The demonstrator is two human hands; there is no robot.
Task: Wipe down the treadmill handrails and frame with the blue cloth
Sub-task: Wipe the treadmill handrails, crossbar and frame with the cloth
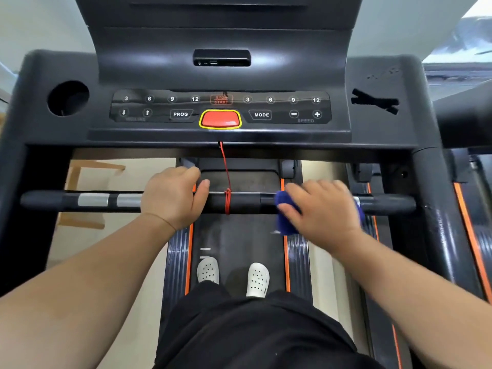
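Head camera: I am watching from the remote station as a person is standing on the treadmill belt (239, 235) in white perforated shoes (257, 279), facing the black console (340, 134). The left hand (173, 198) is grasping the horizontal handrail (48, 201), fingers curling over its far side and the thumb lying along the top, just right of two silver sensor plates (93, 201). The right hand (322, 211) is clutching the blue cloth (286, 217) against the same bar, right of centre; the cloth is wrapping the rail and hanging a little below it on the thumb side. Between the two hands a red safety cord (226, 179) is dropping from the console's lower edge and looping around the bar.

On the console, a red button (220, 119) ringed in yellow is sitting between keys marked PROG and MODE. A round cup holder (68, 98) is opening at the console's left end; its inside is lying in shadow and I cannot tell what, if anything, it is holding. An X-shaped slot (374, 101) is showing at the right end, equally dark inside. A shallow recess (221, 58) above the keys is showing small ports.
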